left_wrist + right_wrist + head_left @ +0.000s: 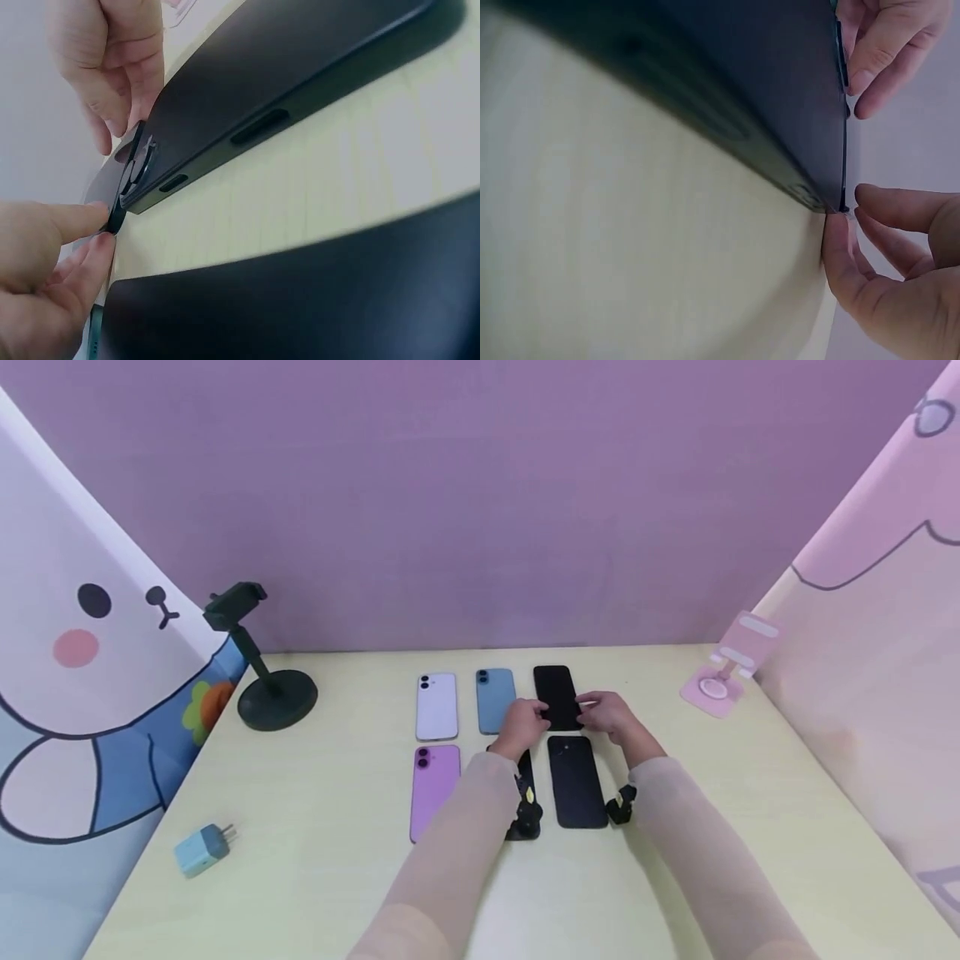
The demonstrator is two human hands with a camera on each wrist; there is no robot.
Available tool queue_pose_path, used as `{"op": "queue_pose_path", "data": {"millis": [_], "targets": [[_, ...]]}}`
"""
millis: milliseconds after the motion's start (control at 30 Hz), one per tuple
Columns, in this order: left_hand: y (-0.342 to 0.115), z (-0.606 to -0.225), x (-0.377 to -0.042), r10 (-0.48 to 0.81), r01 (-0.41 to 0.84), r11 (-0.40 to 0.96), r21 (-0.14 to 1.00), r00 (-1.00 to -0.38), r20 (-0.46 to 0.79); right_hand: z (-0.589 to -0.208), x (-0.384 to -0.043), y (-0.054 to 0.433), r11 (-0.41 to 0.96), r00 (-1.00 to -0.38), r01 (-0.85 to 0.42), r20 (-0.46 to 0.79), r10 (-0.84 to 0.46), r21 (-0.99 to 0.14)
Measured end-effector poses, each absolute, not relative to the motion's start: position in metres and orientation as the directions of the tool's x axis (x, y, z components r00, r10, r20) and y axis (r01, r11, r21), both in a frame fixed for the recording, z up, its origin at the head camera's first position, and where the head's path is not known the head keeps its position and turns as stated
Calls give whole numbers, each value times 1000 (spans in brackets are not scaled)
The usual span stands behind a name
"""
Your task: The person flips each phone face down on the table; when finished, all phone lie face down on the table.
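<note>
A black phone [557, 689] lies at the right end of the back row. My left hand [522, 727] pinches its left edge near the lower corner, thumb and finger on either side of the edge in the left wrist view. On the opposite edge, my right hand [609, 716] holds the phone with its fingertips, thumb and forefinger a little apart. Just in front lies a second dark phone [577, 783], between the forearms. Another black phone [527, 768] is mostly hidden under my left wrist. Left of the hand sits a blue phone [495, 703].
A white phone [437, 706] and a purple phone [432, 781] lie further left. On the left stand a dark green phone stand [277, 697] and a blue charger plug [202, 850]. A pink stand [716, 685] is at the back right, near the purple backdrop [480, 527].
</note>
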State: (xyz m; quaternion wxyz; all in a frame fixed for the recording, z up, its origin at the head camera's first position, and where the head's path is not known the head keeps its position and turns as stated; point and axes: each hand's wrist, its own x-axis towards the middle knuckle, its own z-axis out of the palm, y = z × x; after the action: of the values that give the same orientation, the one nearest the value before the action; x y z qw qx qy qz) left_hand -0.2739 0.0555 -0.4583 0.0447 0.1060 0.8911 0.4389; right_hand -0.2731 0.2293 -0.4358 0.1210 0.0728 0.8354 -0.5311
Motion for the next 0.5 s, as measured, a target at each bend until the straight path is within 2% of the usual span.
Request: {"op": "queue_pose_path", "data": {"millis": [267, 500], "targets": [[56, -460, -275, 209, 168, 603, 780, -977, 49, -438, -273, 227, 464, -969, 225, -247, 13, -857], [58, -460, -272, 170, 126, 596, 793, -985, 28, -438, -273, 228, 452, -969, 229, -246, 21, -862]]}}
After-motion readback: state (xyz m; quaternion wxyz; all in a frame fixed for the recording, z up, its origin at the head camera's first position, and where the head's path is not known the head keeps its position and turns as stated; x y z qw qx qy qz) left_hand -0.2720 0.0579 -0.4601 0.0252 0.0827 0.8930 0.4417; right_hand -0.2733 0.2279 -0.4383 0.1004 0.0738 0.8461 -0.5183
